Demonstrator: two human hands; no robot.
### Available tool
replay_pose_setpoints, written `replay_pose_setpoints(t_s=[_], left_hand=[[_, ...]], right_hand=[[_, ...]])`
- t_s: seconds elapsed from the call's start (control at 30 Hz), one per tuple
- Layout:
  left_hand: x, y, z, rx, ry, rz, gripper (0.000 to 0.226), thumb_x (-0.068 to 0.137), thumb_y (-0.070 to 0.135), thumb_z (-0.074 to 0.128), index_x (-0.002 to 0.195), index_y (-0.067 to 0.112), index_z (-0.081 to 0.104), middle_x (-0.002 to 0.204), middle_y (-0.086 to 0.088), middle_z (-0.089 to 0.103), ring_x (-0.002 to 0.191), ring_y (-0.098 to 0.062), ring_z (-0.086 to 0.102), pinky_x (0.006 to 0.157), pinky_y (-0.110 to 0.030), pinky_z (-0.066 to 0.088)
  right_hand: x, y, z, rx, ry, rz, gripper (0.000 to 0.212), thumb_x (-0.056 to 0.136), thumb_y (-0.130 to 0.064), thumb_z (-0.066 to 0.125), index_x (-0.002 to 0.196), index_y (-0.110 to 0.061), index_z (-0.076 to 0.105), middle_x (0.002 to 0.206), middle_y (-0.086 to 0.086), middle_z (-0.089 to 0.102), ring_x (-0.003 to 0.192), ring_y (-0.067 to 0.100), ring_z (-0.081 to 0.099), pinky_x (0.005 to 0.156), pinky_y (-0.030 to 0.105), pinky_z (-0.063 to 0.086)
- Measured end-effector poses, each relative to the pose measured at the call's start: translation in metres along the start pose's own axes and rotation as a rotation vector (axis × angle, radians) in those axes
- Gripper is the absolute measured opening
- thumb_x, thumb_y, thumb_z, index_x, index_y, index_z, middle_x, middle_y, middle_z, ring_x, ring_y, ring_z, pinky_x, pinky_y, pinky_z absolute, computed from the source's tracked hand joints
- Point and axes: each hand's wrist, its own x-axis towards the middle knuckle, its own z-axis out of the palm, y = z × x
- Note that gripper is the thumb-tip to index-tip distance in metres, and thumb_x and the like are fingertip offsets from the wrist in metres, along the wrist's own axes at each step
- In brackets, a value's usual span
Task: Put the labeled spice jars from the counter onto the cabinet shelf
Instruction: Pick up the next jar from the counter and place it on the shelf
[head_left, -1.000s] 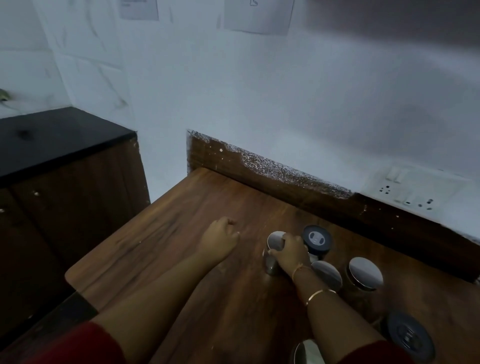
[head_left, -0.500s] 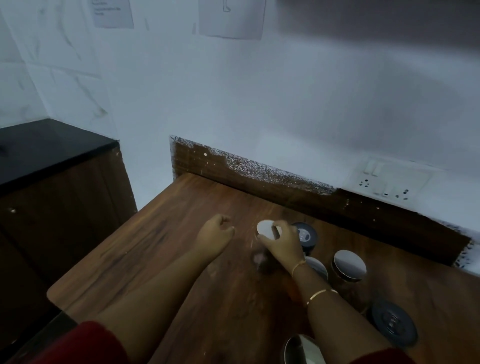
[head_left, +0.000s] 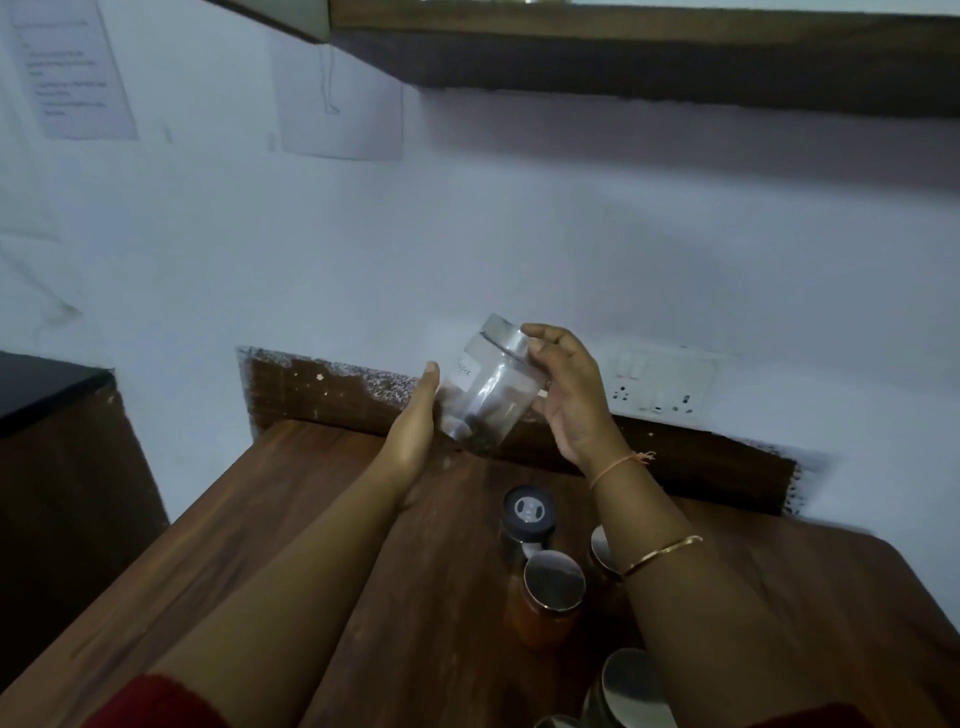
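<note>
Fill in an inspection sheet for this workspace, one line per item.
Surface: wooden counter against a white wall.
Job's things: held jar in the air, tilted, silver lid, labelled, dark contents; black-lidded jar, orange-filled jar and silver-lidded jar stand on the counter.
Clutter: nothing seen.
Grippers: right hand grips the held jar near its lid; left hand lies flat against its lower side.
Cables: nothing seen.
Surroundings: cabinet overhead, wall socket, papers on the wall.

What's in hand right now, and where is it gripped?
A clear spice jar, tilted: the right hand grips its upper body by the silver lid, and the left hand presses flat against its lower side.
</note>
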Motion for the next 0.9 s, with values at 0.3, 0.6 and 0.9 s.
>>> replay_pose_setpoints(t_s=[0.3, 0.6, 0.9], left_hand=[[-0.018, 0.039, 0.055, 0.07, -0.247, 0.217, 0.037, 0.089, 0.035, 0.055, 0.116, 0.01, 0.057, 0.113, -0.014, 0.065, 0.092, -0.024, 0.065, 0.083, -0.035, 0.055], [-0.03, 0.063, 0.09, 0.258, 0.031, 0.623, 0.066, 0.067, 0.05, 0.065, 0.125, 0.023, 0.049, 0.119, -0.004, 0.06, 0.097, -0.011, 0.066, 0.081, -0.026, 0.055], [-0.043, 0.065, 0.112, 0.361, 0.148, 0.853, 0.073, 0.066, 0.045, 0.068, 0.13, 0.024, 0.039, 0.121, 0.004, 0.04, 0.093, 0.021, 0.05, 0.069, -0.002, 0.047]], right_hand=[[0.013, -0.053, -0.004, 0.462, -0.06, -0.083, 0.029, 0.086, -0.037, 0.045, 0.098, -0.016, 0.06, 0.099, 0.008, 0.065, 0.092, 0.024, 0.063, 0.075, 0.035, 0.053], [0.005, -0.082, -0.002, 0.222, 0.005, -0.073, 0.05, 0.094, -0.056, 0.034, 0.114, -0.021, 0.064, 0.115, 0.012, 0.069, 0.098, 0.028, 0.069, 0.071, 0.037, 0.058], [-0.002, -0.087, 0.004, 0.437, -0.08, -0.071, 0.068, 0.095, -0.06, 0.023, 0.135, -0.012, 0.049, 0.105, 0.013, 0.07, 0.092, 0.026, 0.068, 0.076, 0.035, 0.058]])
